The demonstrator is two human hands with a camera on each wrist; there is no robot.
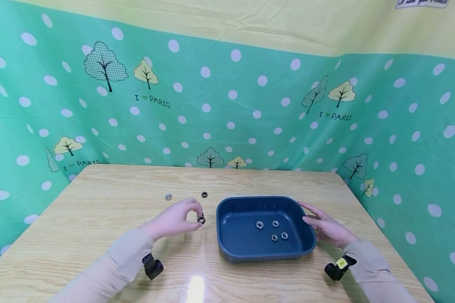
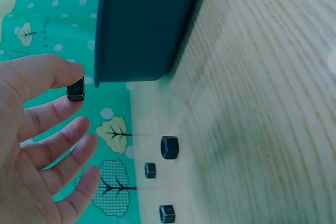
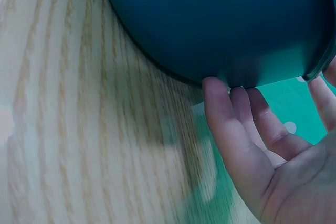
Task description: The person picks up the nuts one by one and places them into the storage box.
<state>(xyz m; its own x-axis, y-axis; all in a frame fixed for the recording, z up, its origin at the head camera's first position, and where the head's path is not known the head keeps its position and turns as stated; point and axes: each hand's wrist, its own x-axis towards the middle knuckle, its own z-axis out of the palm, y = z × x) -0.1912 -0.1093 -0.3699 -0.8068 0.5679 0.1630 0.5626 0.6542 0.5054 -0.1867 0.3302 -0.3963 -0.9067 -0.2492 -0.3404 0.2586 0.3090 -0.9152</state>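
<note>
My left hand (image 1: 174,219) pinches a dark hex nut (image 1: 201,219) between thumb and index finger, just left of the blue tray (image 1: 265,255). The other fingers are spread apart in the left wrist view, where the nut (image 2: 75,89) shows edge-on. At the tray's right end, my right hand (image 1: 327,229) holds the wall, thumb over the rim. In the right wrist view its fingers (image 3: 223,111) lie against the tray's outer side. Several silvery hex nuts, one of them a larger nut (image 1: 259,225), lie on the tray floor.
Beyond the left hand, a silvery nut (image 1: 168,196) and a dark nut (image 1: 204,194) lie on the wooden table (image 1: 110,198). The left wrist view has three nuts on the table, including a larger nut (image 2: 169,147). A green patterned curtain (image 1: 227,97) hangs behind.
</note>
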